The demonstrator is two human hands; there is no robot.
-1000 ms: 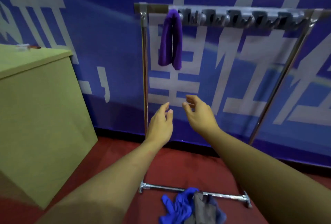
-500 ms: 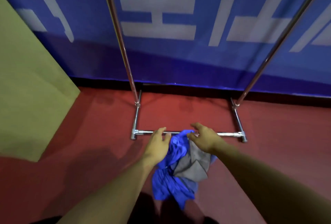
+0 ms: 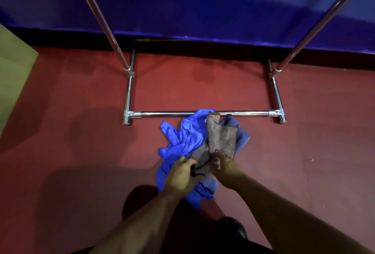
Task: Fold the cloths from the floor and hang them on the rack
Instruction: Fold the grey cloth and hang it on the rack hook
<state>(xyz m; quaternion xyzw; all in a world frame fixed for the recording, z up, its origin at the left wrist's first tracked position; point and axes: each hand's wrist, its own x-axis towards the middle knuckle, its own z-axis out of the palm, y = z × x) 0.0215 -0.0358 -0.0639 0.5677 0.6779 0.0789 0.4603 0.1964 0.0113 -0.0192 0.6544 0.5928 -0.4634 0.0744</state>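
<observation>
A heap of cloths lies on the red floor against the rack's front base bar. A grey-brown cloth (image 3: 222,139) sits on top of crumpled blue cloths (image 3: 183,140). My left hand (image 3: 180,176) and my right hand (image 3: 224,164) both pinch the near edge of the grey-brown cloth, whose far part stands lifted off the heap. The metal rack (image 3: 203,114) shows only its floor frame and two slanting uprights; its top rail is out of view.
A pale green cabinet (image 3: 12,75) stands at the left edge. A blue banner wall (image 3: 192,5) runs behind the rack. Bare red floor lies to both sides of the cloth heap. My dark shoe (image 3: 235,229) is below the heap.
My view dropped from the rack's top rail to the floor. Both hands came down from chest height onto the heap and closed on the grey-brown cloth.
</observation>
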